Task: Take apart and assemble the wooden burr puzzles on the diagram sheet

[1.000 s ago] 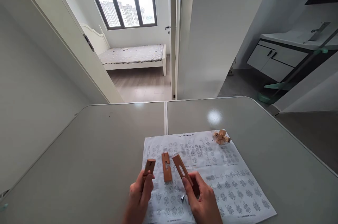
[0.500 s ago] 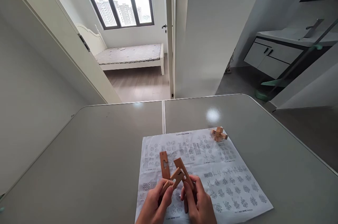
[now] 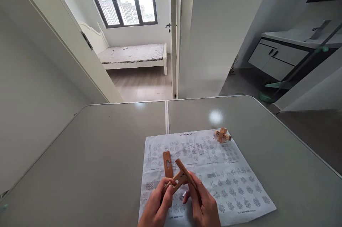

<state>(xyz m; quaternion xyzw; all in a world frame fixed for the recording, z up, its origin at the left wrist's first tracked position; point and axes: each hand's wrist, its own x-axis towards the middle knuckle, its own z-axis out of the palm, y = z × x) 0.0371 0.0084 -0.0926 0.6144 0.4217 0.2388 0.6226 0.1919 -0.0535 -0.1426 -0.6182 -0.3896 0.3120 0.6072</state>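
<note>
My left hand (image 3: pixel 157 205) pinches one flat wooden puzzle bar (image 3: pixel 178 179), tilted up to the right. My right hand (image 3: pixel 204 205) holds a second slotted wooden bar (image 3: pixel 184 168), and the two bars cross and touch above the printed instruction sheet (image 3: pixel 227 180). A third notched wooden bar (image 3: pixel 167 163) lies flat on the sheet just beyond my left hand. A small assembled wooden cross puzzle (image 3: pixel 222 135) sits at the sheet's far right corner.
The sheet lies on a grey two-part table (image 3: pixel 93 148) with a seam down its middle. Beyond the table a doorway opens onto a bedroom with a bed (image 3: pixel 133 56). A sink cabinet (image 3: pixel 283 61) and a green mop (image 3: pixel 275 86) stand at the right.
My left hand carried its bar rightwards to meet the bar in my right hand; they now cross. The third bar and the small cross puzzle stayed on the sheet.
</note>
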